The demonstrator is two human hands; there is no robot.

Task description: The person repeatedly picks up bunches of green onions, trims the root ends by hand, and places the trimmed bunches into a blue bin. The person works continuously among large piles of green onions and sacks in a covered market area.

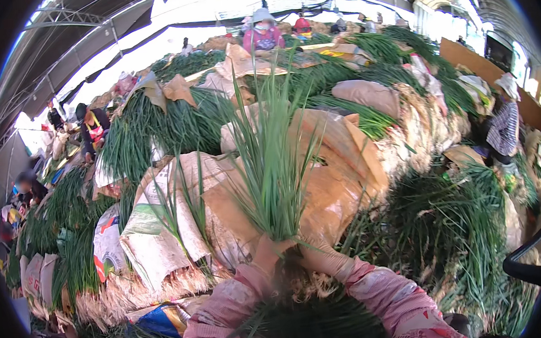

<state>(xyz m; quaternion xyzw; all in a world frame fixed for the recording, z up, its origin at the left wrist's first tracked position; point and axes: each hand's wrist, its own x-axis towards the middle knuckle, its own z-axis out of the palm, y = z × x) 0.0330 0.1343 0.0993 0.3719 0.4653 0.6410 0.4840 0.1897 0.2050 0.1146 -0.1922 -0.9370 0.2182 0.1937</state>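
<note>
Upright in front of me stands a bunch of green onions, its long thin leaves fanning out toward the top. My left hand is closed around the left side of its lower part. From the other side my right hand closes on the same bunch, close to the left one. The fingertips of both hands are partly hidden and blurred. Below and between my wrists show pale, stringy roots, also blurred. Pink sleeves cover both forearms. More green leaves lie dark beneath my arms.
Brown sheeting and white woven sacks cover the heap ahead. Loose green onions are piled at right, and rooted bundles at left. A person in a hat sits beyond; another is at right. A dark curved bar stands lower right.
</note>
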